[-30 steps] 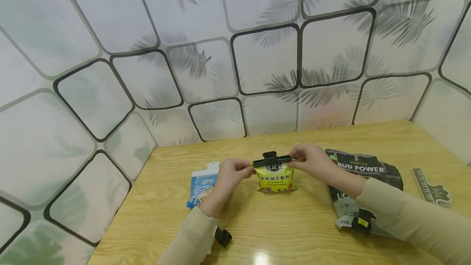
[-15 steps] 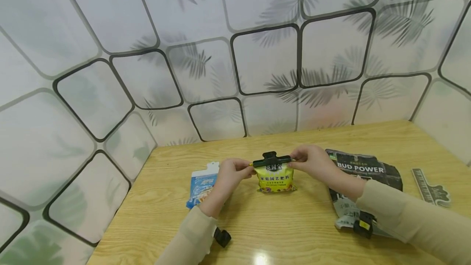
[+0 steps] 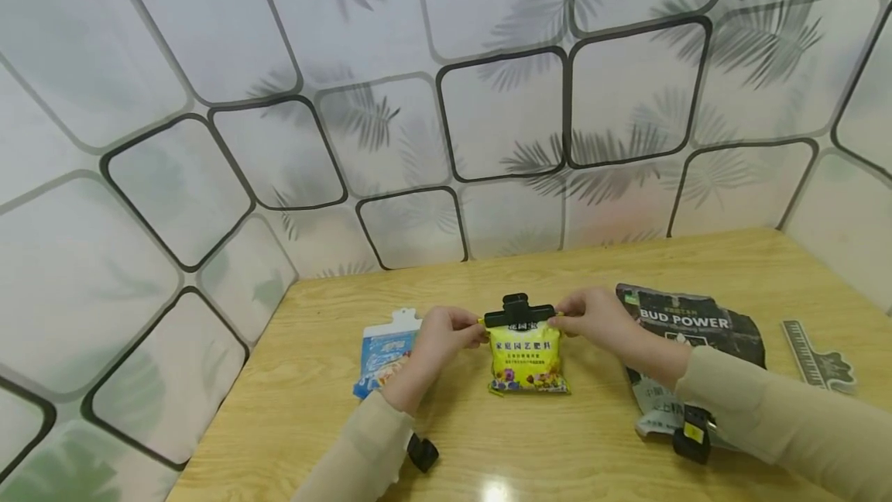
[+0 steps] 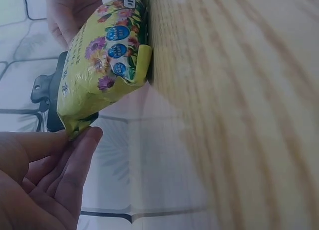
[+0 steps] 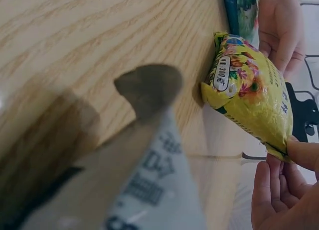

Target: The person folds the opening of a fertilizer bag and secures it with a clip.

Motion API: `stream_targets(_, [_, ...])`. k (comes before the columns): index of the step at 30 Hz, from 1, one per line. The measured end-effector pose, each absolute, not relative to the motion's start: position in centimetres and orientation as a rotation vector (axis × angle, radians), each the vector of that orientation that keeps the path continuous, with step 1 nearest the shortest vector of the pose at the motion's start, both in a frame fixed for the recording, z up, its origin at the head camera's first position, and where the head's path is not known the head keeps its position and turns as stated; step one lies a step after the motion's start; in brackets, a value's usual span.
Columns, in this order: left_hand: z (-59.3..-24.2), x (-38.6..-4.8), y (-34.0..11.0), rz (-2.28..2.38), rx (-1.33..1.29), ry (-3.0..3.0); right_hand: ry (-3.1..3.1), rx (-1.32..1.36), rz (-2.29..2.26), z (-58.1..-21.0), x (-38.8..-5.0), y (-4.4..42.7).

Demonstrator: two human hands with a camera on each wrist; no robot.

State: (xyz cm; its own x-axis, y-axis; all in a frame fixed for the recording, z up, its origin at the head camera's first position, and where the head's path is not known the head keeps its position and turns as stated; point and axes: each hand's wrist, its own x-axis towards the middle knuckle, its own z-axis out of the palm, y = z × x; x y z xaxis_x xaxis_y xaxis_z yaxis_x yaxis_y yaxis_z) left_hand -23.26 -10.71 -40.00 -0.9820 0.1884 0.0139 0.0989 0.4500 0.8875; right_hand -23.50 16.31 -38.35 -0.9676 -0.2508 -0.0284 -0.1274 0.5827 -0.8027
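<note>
A plump yellow fertilizer bag with flowers printed along its bottom is held at its top edge by both hands. A black clip spans that top edge, its handle pointing up. My left hand pinches the bag's left top corner between thumb and fingers, as the left wrist view confirms. At the opposite corner, my right hand pinches the bag beside the clip's end. In the right wrist view the bag's lower end is close to the wood; whether it touches I cannot tell.
Left of the left hand lies a blue packet with a white clip on top. A large black BUD POWER bag lies partly under the right forearm. Farther right is a grey clip. A patterned wall backs the wooden table.
The yellow bag and black clip have come slightly down and toward me, and more of the bag's printed front shows. Both hands moved with it, still pinching the corners.
</note>
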Motion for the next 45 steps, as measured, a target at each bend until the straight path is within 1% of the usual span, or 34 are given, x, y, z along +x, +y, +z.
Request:
stream_targets(22, [-38.9,-24.1,-11.3,1.372,0.266,2.62,2.554,-0.203,-1.379,-39.0,-24.5,15.4])
stream_targets(36, [-38.3,-25.3,-11.5,1.164,0.267,2.651,2.443,-0.143,-1.417,-39.3,-25.4,15.0])
stream_targets(45, [-38.8,-26.0,-11.0,1.046,0.245,2.671,2.405,-0.099,-1.377,-40.1,-26.2,15.1])
